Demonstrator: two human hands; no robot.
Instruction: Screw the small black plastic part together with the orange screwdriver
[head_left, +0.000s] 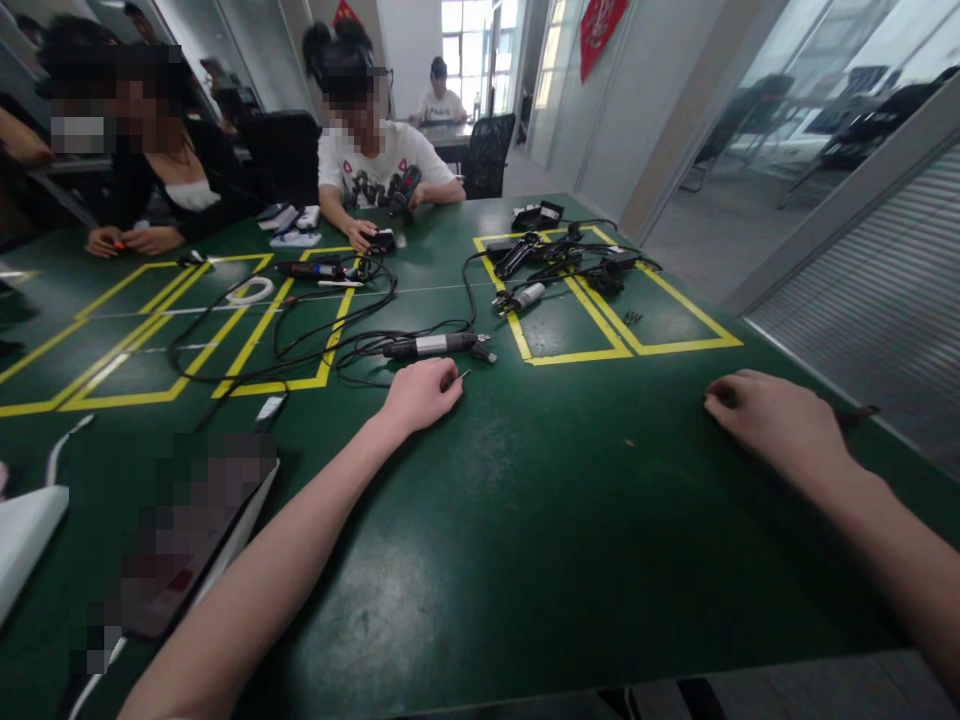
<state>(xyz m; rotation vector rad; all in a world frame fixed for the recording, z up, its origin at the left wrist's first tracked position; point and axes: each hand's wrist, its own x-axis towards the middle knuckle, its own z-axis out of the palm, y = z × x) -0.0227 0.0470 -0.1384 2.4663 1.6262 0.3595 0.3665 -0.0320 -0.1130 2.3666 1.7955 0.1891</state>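
Note:
My left hand [420,393] rests on the green table [525,520] with its fingers curled around a thin small metal piece whose tip pokes out to the right. Just beyond it lies a black and silver corded power tool [431,346]. My right hand [776,420] lies near the table's right edge, fingers curled downward against the surface, with nothing visible in it.
Yellow tape marks boxes on the table. More corded tools and adapters [555,262] lie in the right box, cables [300,340] sprawl at centre left. Two people sit across the table, one holding a tool [403,190]. A flat device [187,540] lies at my left.

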